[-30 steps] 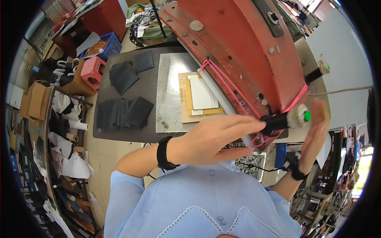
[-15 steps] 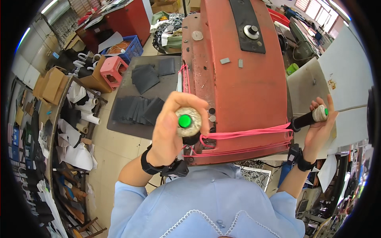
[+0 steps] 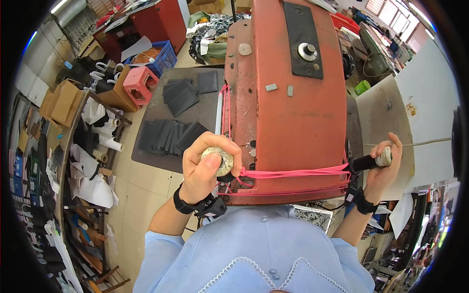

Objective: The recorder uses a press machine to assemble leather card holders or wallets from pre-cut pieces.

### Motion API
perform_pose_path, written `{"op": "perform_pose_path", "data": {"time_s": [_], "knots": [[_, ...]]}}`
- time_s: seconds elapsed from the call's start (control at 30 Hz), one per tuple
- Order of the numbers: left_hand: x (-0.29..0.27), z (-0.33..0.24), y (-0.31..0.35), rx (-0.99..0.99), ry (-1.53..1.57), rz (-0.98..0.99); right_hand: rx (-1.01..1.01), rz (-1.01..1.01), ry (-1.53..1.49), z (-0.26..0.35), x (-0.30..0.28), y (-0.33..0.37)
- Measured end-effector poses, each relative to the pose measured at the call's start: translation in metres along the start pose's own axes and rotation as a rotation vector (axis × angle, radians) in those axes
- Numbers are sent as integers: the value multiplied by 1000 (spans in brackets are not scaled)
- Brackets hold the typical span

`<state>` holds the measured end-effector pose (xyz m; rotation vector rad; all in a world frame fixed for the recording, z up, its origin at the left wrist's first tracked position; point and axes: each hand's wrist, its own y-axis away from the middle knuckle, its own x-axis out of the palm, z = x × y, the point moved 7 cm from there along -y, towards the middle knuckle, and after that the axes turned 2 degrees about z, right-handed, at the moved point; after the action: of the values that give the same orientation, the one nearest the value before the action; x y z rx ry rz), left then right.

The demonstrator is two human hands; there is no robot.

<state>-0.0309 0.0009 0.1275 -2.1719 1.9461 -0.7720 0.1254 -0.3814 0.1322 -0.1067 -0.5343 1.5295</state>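
My left hand point(image 3: 196, 177) is wrapped round an upright handle point(image 3: 226, 162) with pale wrapping at its top. Its thumb lies over the top end, where the green button is covered. Out to the right, my right hand point(image 3: 380, 177) grips a second handle, dark with a pale wrapped end point(image 3: 386, 157); its button is hidden. Both handles are at the near end of a large red machine head point(image 3: 300, 122). Several strands of pink cord point(image 3: 298, 172) stretch across that end between the handles. A black knob point(image 3: 309, 50) sits on a dark strip atop the head.
Black flat pieces point(image 3: 168, 136) lie in stacks on the dark table point(image 3: 156, 158) left of the machine. Behind are a pink stool point(image 3: 138, 83) and a blue crate point(image 3: 163, 57). Shelves with rolls point(image 3: 108, 141) line the left; a pale panel point(image 3: 430, 122) stands at right.
Both hands, the handles and the machine head have shifted slightly nearer to me and left. My left thumb has moved onto the handle's top, covering the green button; the right button is also hidden.
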Motion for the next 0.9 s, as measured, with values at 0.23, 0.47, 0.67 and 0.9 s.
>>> {"op": "perform_pose_path", "data": {"time_s": [0.23,0.47,0.67,0.9], "knots": [[0,3,3,-1,-96,-12,-17,-53,39,2,5,2],[19,-10,-1,10,-32,-2,-31,-17,43,10,4,-12],[72,3,-7,29,-43,192,-8,26,54,11,-45,-57],[150,25,-16,339,-122,505,-430,-490,791,46,-77,-56]]}}
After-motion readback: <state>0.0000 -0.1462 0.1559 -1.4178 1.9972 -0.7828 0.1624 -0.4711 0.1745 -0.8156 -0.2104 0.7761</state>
